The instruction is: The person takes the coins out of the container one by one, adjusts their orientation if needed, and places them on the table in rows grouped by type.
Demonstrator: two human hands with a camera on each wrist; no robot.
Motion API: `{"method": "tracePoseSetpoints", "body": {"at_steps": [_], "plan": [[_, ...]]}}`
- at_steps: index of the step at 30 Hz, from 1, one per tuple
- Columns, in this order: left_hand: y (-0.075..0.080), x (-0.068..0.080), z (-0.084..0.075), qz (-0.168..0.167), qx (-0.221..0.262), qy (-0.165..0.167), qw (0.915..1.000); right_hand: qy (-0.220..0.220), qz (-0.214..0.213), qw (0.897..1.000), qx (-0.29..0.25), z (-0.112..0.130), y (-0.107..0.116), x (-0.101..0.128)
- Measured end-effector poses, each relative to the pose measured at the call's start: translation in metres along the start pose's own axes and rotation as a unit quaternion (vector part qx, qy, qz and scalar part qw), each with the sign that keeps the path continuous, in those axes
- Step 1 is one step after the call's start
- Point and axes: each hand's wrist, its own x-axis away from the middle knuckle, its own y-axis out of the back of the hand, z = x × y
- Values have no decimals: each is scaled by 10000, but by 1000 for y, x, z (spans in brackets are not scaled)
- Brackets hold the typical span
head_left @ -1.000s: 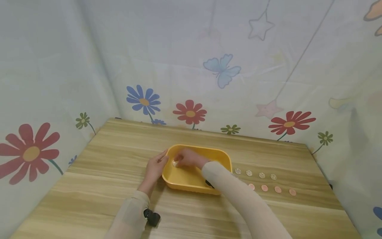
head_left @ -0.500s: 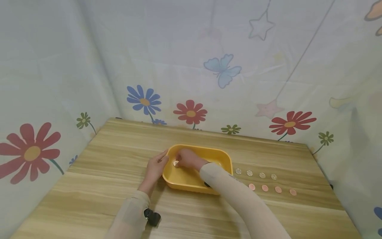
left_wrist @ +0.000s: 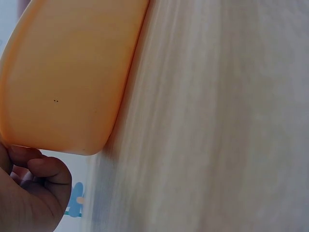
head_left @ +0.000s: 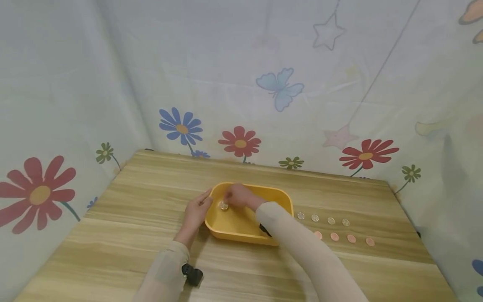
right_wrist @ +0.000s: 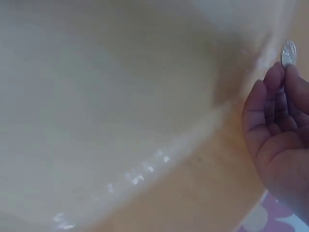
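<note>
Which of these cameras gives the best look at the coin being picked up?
The right wrist view: the silver coin stands clear at the tips of the right hand, pinched above the yellow tub. The head view shows the coin only as a tiny speck. The left wrist view misses it, showing just the tub's outside.

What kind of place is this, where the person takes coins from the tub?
Probably a small staged work booth, not a lived-in room. A light wood-grain table is enclosed by pale fabric sheets printed with flowers and butterflies. A yellow plastic tub and two neat rows of small round coins lie on it.
</note>
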Motion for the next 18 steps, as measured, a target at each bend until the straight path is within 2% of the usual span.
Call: {"method": "tracePoseSetpoints", "body": {"at_steps": [6,13,18], "plan": [[1,0,0,42,63,-2,10000,-216,173,9981,-548,8,26,13],[0,1,-1,-47,-11,-129,9999,-181,338,9935,-1074,8,58,42],[0,2,-3,-120,-39,-150,9998,-154,288,9895,-1409,7,74,63]]}}
